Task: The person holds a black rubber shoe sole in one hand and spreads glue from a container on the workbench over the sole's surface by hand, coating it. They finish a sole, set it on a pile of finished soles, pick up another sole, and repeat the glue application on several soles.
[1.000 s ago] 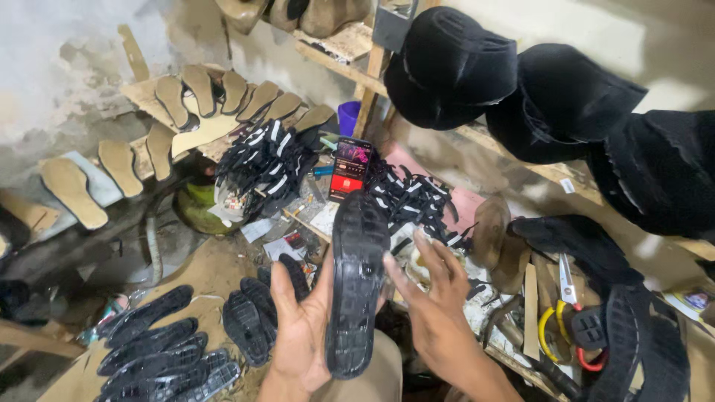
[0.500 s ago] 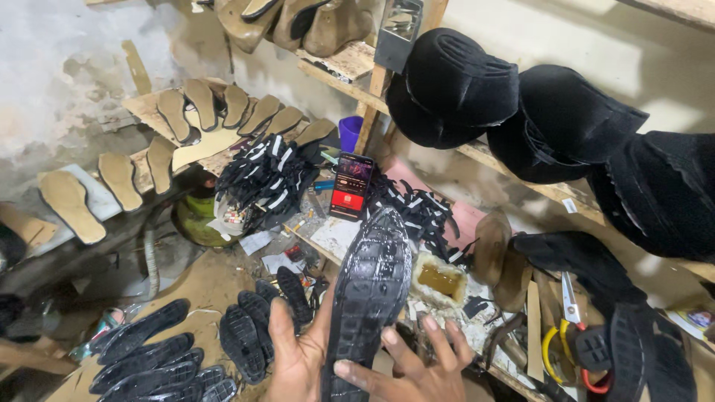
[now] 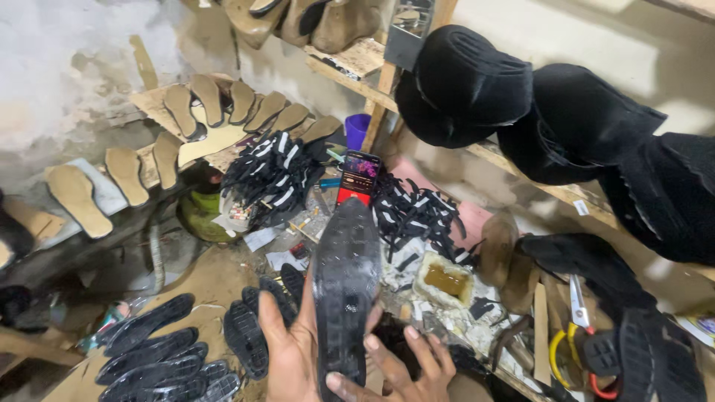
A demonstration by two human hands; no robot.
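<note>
A black rubber sole (image 3: 345,290) stands nearly upright in the foreground, tread side facing the camera, its rounded toe pointing up and tilted slightly right. The tread shows a fine studded pattern across the broad forepart, a smoother narrowed waist, and a ribbed heel low in the frame. The surface is glossy and catches light along its left edge. The left hand (image 3: 290,357) cups the sole from behind along its left side, while the right hand (image 3: 402,368) steadies the heel end, fingers spread against its lower right edge.
</note>
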